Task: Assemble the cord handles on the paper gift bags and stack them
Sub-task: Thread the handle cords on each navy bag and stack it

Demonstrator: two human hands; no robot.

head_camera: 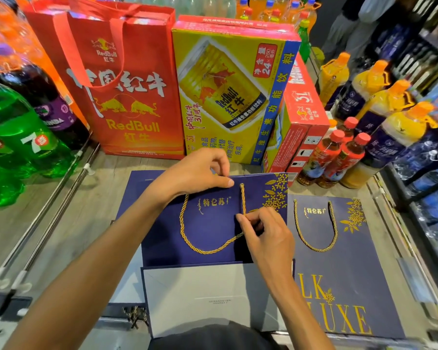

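Note:
A flat navy paper gift bag (162,238) with gold flowers lies in front of me, its white folded base (202,294) nearest me. A gold twisted cord (185,236) loops across its face, one end running up to a hole near the top edge. My left hand (195,175) pinches the bag's top edge beside that hole. My right hand (266,233) pinches the cord just below it. To the right lies a second navy bag (339,286), whose gold cord handle (314,238) hangs in a U from two holes.
A red RedBull bag (116,84) and yellow RedBull cartons (228,92) stand behind the work spot. Large soda bottles (15,127) crowd the left, juice and tea bottles (359,132) the right. Spare cords (135,315) lie near my left forearm. Metal rails (48,205) run along the left.

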